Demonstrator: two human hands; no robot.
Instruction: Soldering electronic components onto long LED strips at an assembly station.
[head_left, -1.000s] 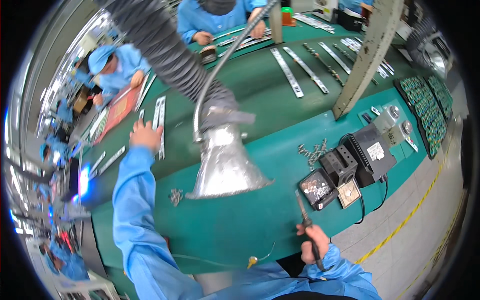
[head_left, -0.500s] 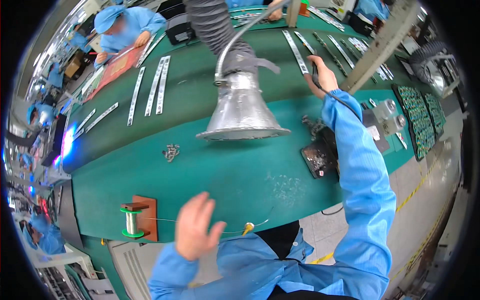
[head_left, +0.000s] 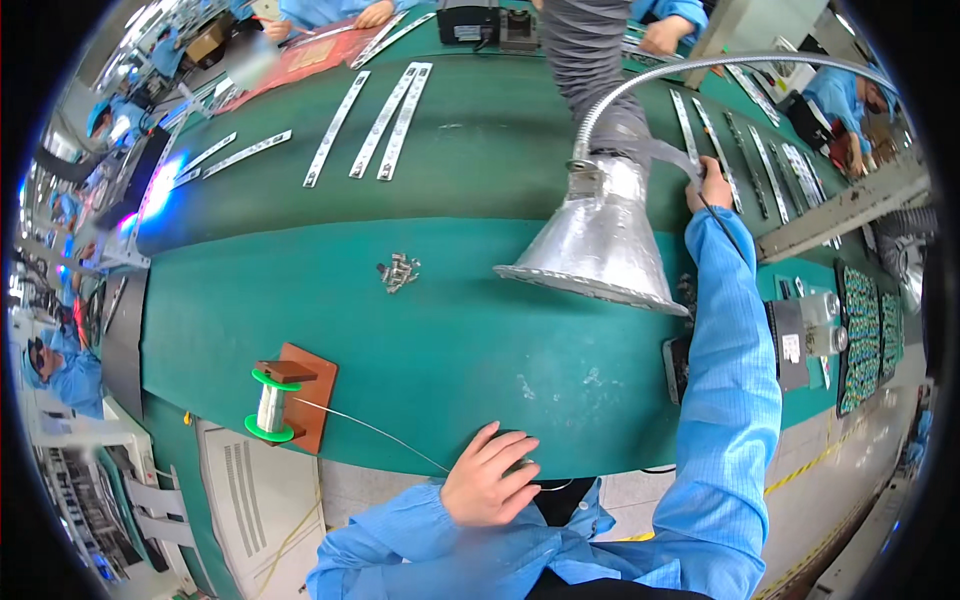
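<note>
My left hand (head_left: 490, 478) is at the near edge of the green bench mat, its fingers spread apart, with nothing seen gripped. A thin solder wire (head_left: 372, 424) runs from a green-flanged spool (head_left: 271, 408) on a brown stand (head_left: 314, 395) to beneath this hand, which hides the wire's end. Far to the right, my right hand (head_left: 711, 190) is closed round what looks like a soldering iron; its black cord (head_left: 722, 226) trails along my forearm. Fingers and a grey flap hide the iron's tip. White component strips (head_left: 728, 165) lie close by that hand.
A silver fume hood (head_left: 600, 240) on a grey hose hangs left of my right arm. Small metal parts (head_left: 398, 272) are heaped on the mat. A metal post (head_left: 845, 205) stands beyond my right forearm. More strips (head_left: 385, 125) lie on the far dark-green surface. Co-workers sit opposite.
The view has shifted, so the hood and strips appear further right. My left hand has moved right, over the wire's end, covering the yellow piece there. My right hand still holds the corded tool.
</note>
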